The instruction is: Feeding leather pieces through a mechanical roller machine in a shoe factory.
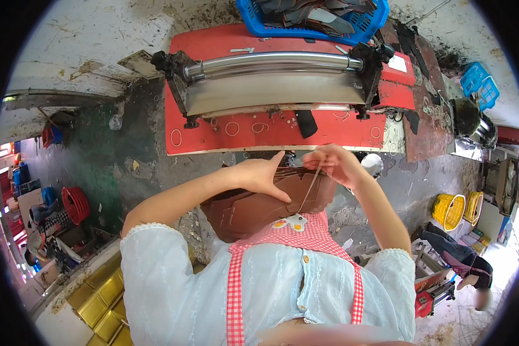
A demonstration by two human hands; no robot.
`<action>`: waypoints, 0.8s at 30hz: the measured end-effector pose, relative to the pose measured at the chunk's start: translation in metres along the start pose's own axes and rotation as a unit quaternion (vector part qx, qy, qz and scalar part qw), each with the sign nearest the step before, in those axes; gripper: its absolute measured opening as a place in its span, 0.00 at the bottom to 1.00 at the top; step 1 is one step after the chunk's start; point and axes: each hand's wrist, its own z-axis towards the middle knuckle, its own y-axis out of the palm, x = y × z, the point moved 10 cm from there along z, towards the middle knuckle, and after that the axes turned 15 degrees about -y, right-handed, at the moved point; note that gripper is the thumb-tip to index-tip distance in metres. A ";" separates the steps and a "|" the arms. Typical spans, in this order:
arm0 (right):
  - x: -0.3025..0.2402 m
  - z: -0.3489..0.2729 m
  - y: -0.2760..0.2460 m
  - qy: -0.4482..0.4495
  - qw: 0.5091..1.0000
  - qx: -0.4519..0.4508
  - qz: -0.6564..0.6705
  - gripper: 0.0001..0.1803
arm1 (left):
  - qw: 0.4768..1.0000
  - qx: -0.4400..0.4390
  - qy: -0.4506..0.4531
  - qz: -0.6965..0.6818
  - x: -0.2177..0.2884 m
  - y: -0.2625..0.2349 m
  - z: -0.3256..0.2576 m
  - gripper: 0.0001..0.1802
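Against the red-checked apron, at the front edge of the red table, is a stack of brown leather-like cut pieces [239, 216]. My left hand [259, 177] grips its upper left, thumb spread across the front and the other fingers mostly hidden behind. At the stack's upper right, my right hand [333, 164] has its fingers closed on a thin tan rubber band [312, 190]. The band is pulled taut and runs down across the front of the pieces.
A roller machine [277, 66] stands on the red table [199, 135], where loose rubber bands and a black scrap [306, 124] lie. Behind is a blue basket [360, 34] of dark cut pieces. Yellow baskets [448, 211] and another person [473, 271] are at right.
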 end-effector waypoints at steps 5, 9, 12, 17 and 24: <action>-0.012 -0.031 -0.045 -0.024 0.792 -0.300 0.532 0.24 | 0.991 0.023 0.126 -0.049 -0.001 -0.010 -0.002 0.62; -0.035 -0.039 -0.106 -0.255 0.714 -0.173 0.629 0.31 | 0.983 -0.011 0.122 -0.138 -0.006 -0.024 -0.004 0.55; -0.049 -0.034 -0.098 -0.311 0.850 -0.155 0.396 0.52 | 0.989 -0.056 0.101 -0.096 -0.003 -0.019 0.006 0.56; -0.022 0.004 0.001 -0.153 0.835 -0.365 -0.383 0.72 | 0.977 -0.088 0.165 -0.103 0.024 -0.009 0.027 0.58; 0.004 0.016 0.018 -0.091 0.814 -0.452 -0.354 0.60 | 0.959 -0.089 -0.007 -0.267 -0.048 -0.020 0.022 0.57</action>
